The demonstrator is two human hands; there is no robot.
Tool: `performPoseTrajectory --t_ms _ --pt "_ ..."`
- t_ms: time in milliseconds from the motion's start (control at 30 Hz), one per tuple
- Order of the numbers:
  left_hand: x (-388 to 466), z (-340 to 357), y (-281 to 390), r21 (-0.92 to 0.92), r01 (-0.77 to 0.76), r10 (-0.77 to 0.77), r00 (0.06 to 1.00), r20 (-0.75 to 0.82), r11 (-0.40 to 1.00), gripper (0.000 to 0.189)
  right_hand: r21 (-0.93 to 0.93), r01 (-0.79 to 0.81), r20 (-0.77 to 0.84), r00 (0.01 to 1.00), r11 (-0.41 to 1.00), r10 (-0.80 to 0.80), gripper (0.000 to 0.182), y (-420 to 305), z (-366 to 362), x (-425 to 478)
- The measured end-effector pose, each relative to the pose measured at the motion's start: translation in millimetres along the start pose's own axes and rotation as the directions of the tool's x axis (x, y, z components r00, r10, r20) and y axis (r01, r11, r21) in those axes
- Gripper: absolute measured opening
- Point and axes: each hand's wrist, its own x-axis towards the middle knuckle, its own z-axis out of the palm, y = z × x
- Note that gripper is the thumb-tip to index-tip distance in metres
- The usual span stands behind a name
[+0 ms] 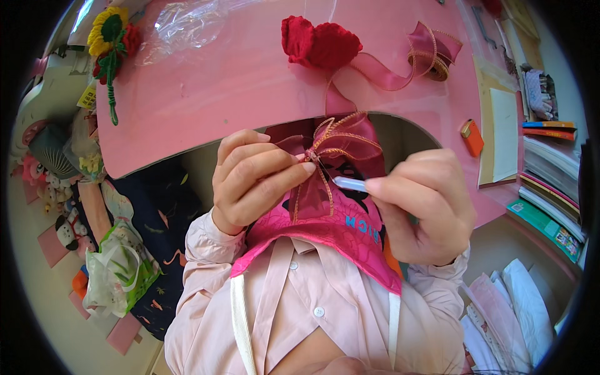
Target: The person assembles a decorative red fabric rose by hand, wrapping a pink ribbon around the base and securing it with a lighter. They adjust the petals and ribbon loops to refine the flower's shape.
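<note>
My left hand [260, 176] pinches the centre knot of a sheer burgundy ribbon bow [349, 136] with gold-corded edges. In the fingers of my right hand [422, 206] is a small, pale translucent tube [350, 183]. A fine strand runs between the tube's tip and the knot. Ribbon loops spread up and to the right, and tails hang over my pink apron [309, 234]. From the bow a length of ribbon [384, 77] leads across the desk to its roll [429, 63]. Red knitted flowers [321, 43] lie near that ribbon.
The pink desk [197, 108] has a curved cut-out edge before me. An orange lighter [472, 138] rests at right, by a board with white paper [504, 136]. Crocheted flowers [110, 51] and clear plastic wrap [187, 23] lie at left. Books [551, 161] stack at far right.
</note>
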Motion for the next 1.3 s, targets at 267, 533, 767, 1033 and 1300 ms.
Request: performPoseTrajectory --t_ms 267,533,767,1033,1300 --pt "-1 21 -21 -0.097 0.070 -0.089 0.974 -0.207 0.993 0.027 0.690 -0.323 -0.088 0.851 0.648 0.519 0.014 1 -18 -53" --pt "-10 -5 -33 -0.008 0.274 -0.268 0.932 -0.243 0.962 0.025 0.778 -0.326 -0.274 0.593 0.537 0.757 0.020 30 -34 -81" --pt "-41 -60 -58 -0.023 0.482 -0.415 0.729 -0.544 0.876 0.022 0.769 -0.269 -0.391 0.520 0.580 0.759 0.019 54 -36 -73" --pt "-39 -53 -48 -0.237 0.344 -0.414 0.817 -0.402 0.908 0.019 0.900 -0.011 -0.348 0.585 0.436 0.733 0.024 50 -58 -77" --pt "-1 1 -22 -0.664 0.425 -0.442 0.883 0.156 0.616 0.020 0.807 -0.173 -0.139 0.873 0.564 0.467 0.020 34 -12 -41"
